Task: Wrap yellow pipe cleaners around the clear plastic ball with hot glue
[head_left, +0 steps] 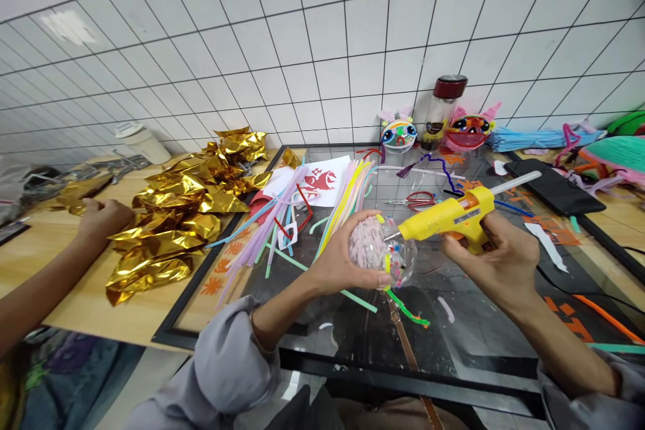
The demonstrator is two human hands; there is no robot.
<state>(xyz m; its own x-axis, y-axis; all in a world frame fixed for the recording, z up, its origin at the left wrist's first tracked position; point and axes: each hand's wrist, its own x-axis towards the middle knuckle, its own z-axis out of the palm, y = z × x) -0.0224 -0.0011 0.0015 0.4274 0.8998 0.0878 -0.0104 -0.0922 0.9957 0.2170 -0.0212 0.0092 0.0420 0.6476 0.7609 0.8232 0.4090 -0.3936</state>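
My left hand is closed around a clear rounded plastic piece, wound on one side with pale pink fuzzy stems and showing small coloured bits. In my right hand is a yellow hot glue gun, gripped by its handle, with a whitish glue stick poking out of its back. The gun's metal nozzle points left and meets the piece, or is just in front of it; which one I cannot tell. Below the piece hangs a green twisted stem.
Loose pipe cleaners, red-handled scissors and a black phone lie on the dark tabletop. Two decorated animal faces and a lidded jar stand by the wall. At left, another person's hand is beside crumpled gold foil.
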